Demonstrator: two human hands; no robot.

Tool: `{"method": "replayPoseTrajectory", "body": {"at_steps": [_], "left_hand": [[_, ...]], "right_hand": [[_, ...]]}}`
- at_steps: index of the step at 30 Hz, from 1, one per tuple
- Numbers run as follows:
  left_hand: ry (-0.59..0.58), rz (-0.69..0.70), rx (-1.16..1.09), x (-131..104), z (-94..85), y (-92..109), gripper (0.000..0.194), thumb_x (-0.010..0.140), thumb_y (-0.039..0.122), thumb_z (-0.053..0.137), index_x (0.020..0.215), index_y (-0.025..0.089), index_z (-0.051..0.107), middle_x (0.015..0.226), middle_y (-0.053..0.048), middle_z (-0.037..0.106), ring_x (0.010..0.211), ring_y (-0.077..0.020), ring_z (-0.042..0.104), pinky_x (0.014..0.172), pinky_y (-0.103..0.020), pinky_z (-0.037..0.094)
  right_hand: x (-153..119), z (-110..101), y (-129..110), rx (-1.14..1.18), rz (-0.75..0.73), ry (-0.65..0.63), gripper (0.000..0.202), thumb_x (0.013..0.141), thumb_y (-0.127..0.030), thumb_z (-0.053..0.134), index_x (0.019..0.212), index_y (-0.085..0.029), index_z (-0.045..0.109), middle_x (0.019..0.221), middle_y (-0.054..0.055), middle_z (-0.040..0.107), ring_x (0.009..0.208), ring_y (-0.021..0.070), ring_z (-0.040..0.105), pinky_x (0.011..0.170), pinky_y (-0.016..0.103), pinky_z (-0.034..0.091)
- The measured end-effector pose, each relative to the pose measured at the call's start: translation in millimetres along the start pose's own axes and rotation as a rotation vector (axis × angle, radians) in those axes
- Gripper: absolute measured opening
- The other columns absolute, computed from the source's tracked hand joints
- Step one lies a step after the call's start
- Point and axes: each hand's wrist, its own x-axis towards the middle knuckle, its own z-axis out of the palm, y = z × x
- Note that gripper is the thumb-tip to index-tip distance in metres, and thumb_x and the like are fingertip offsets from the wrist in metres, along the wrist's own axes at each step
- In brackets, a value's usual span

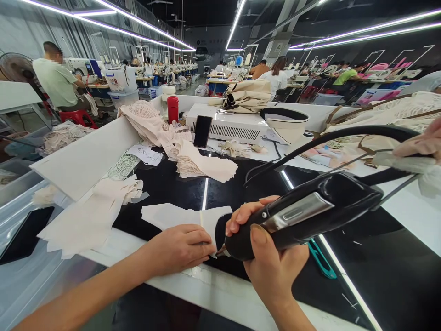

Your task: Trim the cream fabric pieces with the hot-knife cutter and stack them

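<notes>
My right hand [272,243] is wrapped round a black handheld tool [303,209] with a silver panel, its thumb on the near side. The tool's nozzle points left, close to my left fingertips. My left hand [188,246] presses, fingers together, on the near edge of a white fabric piece [172,216] lying on the black glossy surface [241,184]. A narrow pale strip crosses the piece. What lies under my left fingertips is hidden.
Stacked cream fabric pieces [203,161] lie behind, others [93,214] at left. A phone [202,131] leans on a white box [227,122]. A teal tool [322,259] lies right of my right hand. Another person's hand [422,142] touches cables at the right edge.
</notes>
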Motion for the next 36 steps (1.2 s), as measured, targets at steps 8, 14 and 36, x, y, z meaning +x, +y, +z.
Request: {"method": "replayPoseTrajectory", "body": {"at_steps": [8,14,36], "left_hand": [[-0.019,-0.109,-0.085,-4,-13.7,0,0.026,0.107,0.025,0.051,0.128,0.015,0.063,0.123,-0.011,0.071,0.117,-0.0198,0.067,0.107,-0.036,0.054],[-0.068,-0.054,-0.086,-8,-22.7,8,0.022,0.107,0.025,0.051,0.119,0.014,0.066,0.11,-0.009,0.074,0.105,-0.0182,0.07,0.106,-0.034,0.054],[-0.132,0.071,0.142,53,12.4,-7,0.018,0.104,0.023,0.054,0.12,0.017,0.062,0.099,-0.005,0.069,0.094,-0.0187,0.068,0.098,-0.038,0.057]], "right_hand": [[-5,0,-6,-0.023,0.012,0.001,0.035,0.089,-0.034,0.077,0.115,-0.027,0.055,0.08,-0.002,0.064,0.059,0.0148,0.062,0.051,0.029,0.056],[2,-7,-20,-0.11,-0.023,-0.024,0.038,0.089,-0.035,0.077,0.118,-0.029,0.054,0.084,-0.001,0.067,0.059,0.0157,0.063,0.05,0.03,0.057],[37,-41,-4,-0.273,-0.084,0.158,0.025,0.085,-0.031,0.074,0.103,-0.026,0.056,0.08,-0.004,0.066,0.059,0.014,0.062,0.055,0.03,0.056]]}}
